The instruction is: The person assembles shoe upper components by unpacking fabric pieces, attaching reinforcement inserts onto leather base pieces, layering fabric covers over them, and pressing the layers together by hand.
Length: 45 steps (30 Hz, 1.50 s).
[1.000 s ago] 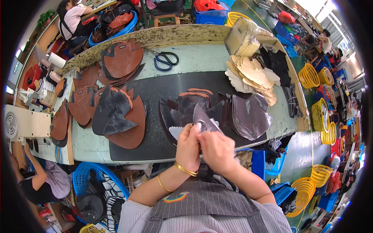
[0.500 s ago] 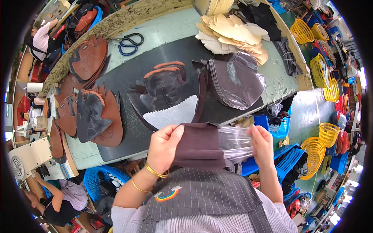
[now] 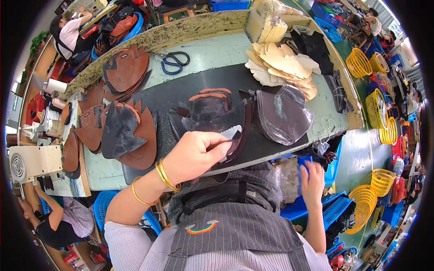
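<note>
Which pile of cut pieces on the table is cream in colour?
The cream pile on the right, just beyond the glossy dark pile; the other piles are mainly brown or dark.

Past the right edge of the workbench [image 3: 212,53], I see glossy floor [image 3: 353,153] catching light. A wooden stool [image 3: 178,11] stands beyond the far edge.

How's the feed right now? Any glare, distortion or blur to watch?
Head view: sheen on the dark brown stack and pale glare on the floor; head view: fisheye bows the workbench, corners go black; head view: left hand reads clearly, far background looks small and soft.
</note>
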Each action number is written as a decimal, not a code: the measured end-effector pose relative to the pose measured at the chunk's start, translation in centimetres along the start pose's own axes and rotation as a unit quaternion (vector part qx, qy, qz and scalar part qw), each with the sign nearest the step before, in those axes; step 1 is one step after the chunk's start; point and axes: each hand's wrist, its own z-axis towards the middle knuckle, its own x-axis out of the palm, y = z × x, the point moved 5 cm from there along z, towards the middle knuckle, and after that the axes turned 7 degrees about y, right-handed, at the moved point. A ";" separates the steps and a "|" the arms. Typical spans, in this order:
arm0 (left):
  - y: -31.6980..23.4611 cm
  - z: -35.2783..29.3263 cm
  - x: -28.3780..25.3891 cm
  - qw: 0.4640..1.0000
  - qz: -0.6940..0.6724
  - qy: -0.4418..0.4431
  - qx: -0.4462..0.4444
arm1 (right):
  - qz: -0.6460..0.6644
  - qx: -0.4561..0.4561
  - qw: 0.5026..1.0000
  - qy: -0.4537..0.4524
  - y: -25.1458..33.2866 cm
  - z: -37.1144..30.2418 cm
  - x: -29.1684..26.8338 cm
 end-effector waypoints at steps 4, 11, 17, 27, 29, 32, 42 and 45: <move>-0.2 -0.7 -0.1 0.999 -0.002 0.041 0.024 | 0.308 -0.285 0.908 -0.010 14.1 6.2 -2.2; 0.2 -3.2 -1.2 0.996 -0.007 0.070 0.062 | 0.542 -0.132 0.749 0.358 18.0 8.9 2.2; 1.3 -1.9 -3.5 0.991 0.006 -0.018 0.130 | 0.238 -0.216 0.947 0.023 16.4 8.3 0.2; -0.3 -6.3 3.4 0.888 0.237 -0.145 0.366 | 0.796 0.183 0.406 0.410 18.5 5.5 5.3; 4.9 -7.2 0.7 0.944 0.052 -0.183 0.271 | 0.812 0.161 0.392 0.401 18.1 5.9 4.8; 10.6 -3.5 1.9 0.872 -0.457 -0.070 0.159 | 0.804 0.166 0.382 0.425 18.8 6.0 4.9; 7.2 -0.8 2.4 0.740 -0.629 0.119 0.205 | 0.823 0.212 0.350 0.393 17.1 5.9 5.9; 7.2 -1.5 2.1 0.735 -0.661 0.060 0.142 | 0.817 0.200 0.403 0.361 16.1 6.4 5.9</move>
